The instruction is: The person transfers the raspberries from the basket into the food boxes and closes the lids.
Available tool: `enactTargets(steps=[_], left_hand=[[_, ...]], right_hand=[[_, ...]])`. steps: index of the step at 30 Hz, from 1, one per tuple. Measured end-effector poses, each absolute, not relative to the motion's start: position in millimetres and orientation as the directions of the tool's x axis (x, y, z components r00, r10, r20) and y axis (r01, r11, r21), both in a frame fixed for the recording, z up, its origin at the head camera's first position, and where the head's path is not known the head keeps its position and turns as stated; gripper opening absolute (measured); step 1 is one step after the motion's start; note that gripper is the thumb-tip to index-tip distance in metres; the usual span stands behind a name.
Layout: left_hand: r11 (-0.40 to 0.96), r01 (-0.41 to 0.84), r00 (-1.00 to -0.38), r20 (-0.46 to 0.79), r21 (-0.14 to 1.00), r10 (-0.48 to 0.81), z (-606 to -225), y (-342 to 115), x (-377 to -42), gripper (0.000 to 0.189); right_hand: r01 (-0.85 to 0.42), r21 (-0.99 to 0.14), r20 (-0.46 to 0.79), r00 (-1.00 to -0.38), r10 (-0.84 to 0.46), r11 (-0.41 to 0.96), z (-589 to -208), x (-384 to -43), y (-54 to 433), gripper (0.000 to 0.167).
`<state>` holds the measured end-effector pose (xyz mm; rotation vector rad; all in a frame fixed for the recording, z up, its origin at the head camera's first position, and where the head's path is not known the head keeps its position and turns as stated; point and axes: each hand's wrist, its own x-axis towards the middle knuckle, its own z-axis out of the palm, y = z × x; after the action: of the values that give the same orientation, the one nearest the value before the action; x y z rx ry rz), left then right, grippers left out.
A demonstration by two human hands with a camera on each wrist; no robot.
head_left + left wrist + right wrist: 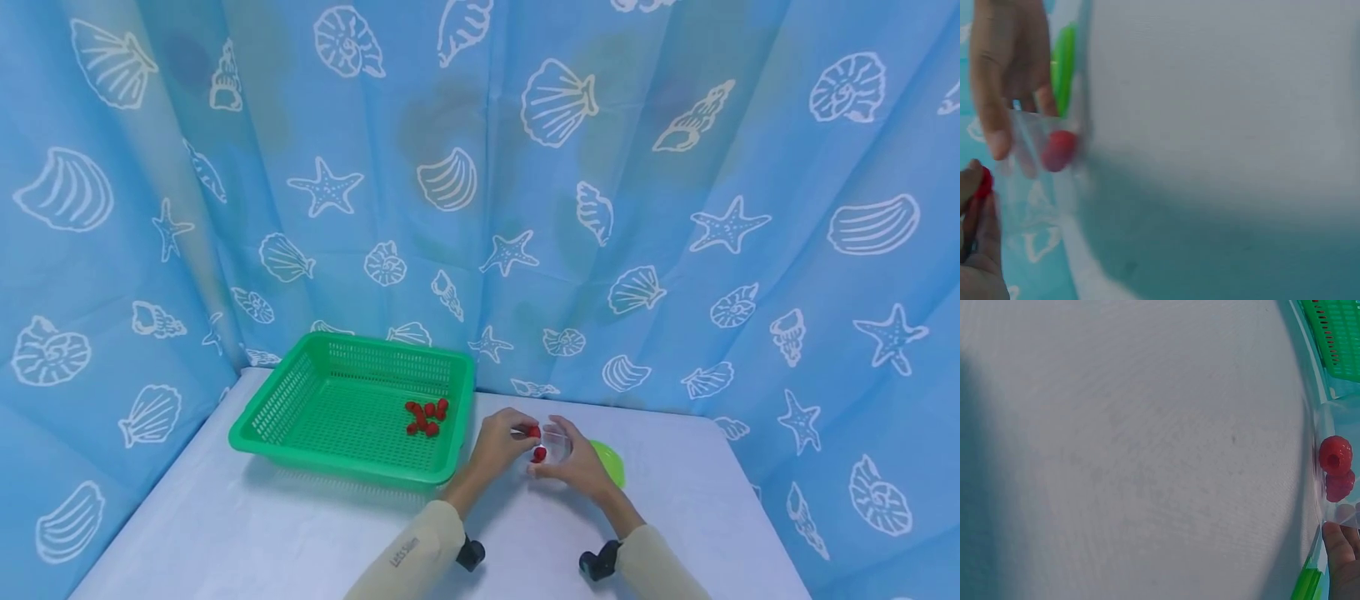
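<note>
My left hand pinches a raspberry between thumb and fingers, beside the mouth of a clear plastic container. That raspberry also shows at the left edge of the left wrist view. My right hand grips the container by its side, thumb and fingers spread around it. Inside lies a raspberry; through the clear wall a second red shape shows just under it, and I cannot tell whether it is a reflection. Several raspberries sit in the right part of a green basket.
A bright green lid-like round piece lies just right of my right hand, partly covered by it. The white-covered table ends at a blue shell-print curtain. Black wrist cameras hang beneath both wrists.
</note>
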<state>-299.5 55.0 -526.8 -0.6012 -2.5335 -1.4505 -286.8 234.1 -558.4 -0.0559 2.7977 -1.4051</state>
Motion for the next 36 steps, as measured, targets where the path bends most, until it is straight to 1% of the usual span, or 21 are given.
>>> enactTargets(steps=[4, 7, 10, 13, 17, 21, 24, 27, 36], left_hand=[[0.389, 0.439, -0.896, 0.364, 0.81, 0.252, -538.0, 54.0, -299.2, 0.025], [0.353, 0.476, -0.878, 0.413, 0.805, 0.244, -543.8, 52.9, -299.3, 0.025], [0.35, 0.529, -0.848, 0.466, 0.773, 0.253, -546.5, 52.5, -300.1, 0.025], [0.386, 0.556, -0.831, 0.48, 0.736, 0.282, -547.1, 52.9, -302.3, 0.025], [0.495, 0.552, -0.834, 0.43, 0.671, 0.346, -543.2, 56.4, -306.9, 0.025], [0.605, 0.558, -0.83, 0.364, 0.568, 0.423, -536.0, 63.1, -311.0, 0.025], [0.649, 0.586, -0.81, 0.345, 0.485, 0.473, -534.1, 68.1, -313.2, 0.027], [0.667, 0.607, -0.795, 0.343, 0.432, 0.501, -534.4, 71.9, -314.2, 0.029], [0.713, 0.567, -0.824, 0.278, 0.413, 0.494, -534.3, 78.4, -313.9, 0.037]], right_hand=[[-0.038, -0.804, 0.012, -0.999, -0.047, 0.594, -558.8, -286.1, 234.1, 0.105], [-0.043, -0.807, 0.015, -0.999, -0.052, 0.589, -557.7, -285.7, 233.6, 0.105], [-0.042, -0.81, 0.015, -0.999, -0.05, 0.585, -556.7, -285.9, 233.7, 0.104], [-0.036, -0.805, 0.007, -0.999, -0.051, 0.593, -557.8, -287.2, 234.7, 0.104], [-0.032, -0.798, 0.003, -0.999, -0.049, 0.602, -559.1, -288.2, 236.9, 0.104], [-0.035, -0.801, 0.007, -0.999, -0.05, 0.597, -560.2, -288.6, 238.3, 0.105], [-0.041, -0.806, 0.009, -0.998, -0.056, 0.591, -560.9, -288.2, 238.1, 0.105], [-0.05, -0.81, 0.017, -0.998, -0.063, 0.584, -560.2, -286.8, 237.0, 0.106], [-0.059, -0.817, 0.022, -0.997, -0.072, 0.574, -557.5, -285.7, 238.0, 0.108]])
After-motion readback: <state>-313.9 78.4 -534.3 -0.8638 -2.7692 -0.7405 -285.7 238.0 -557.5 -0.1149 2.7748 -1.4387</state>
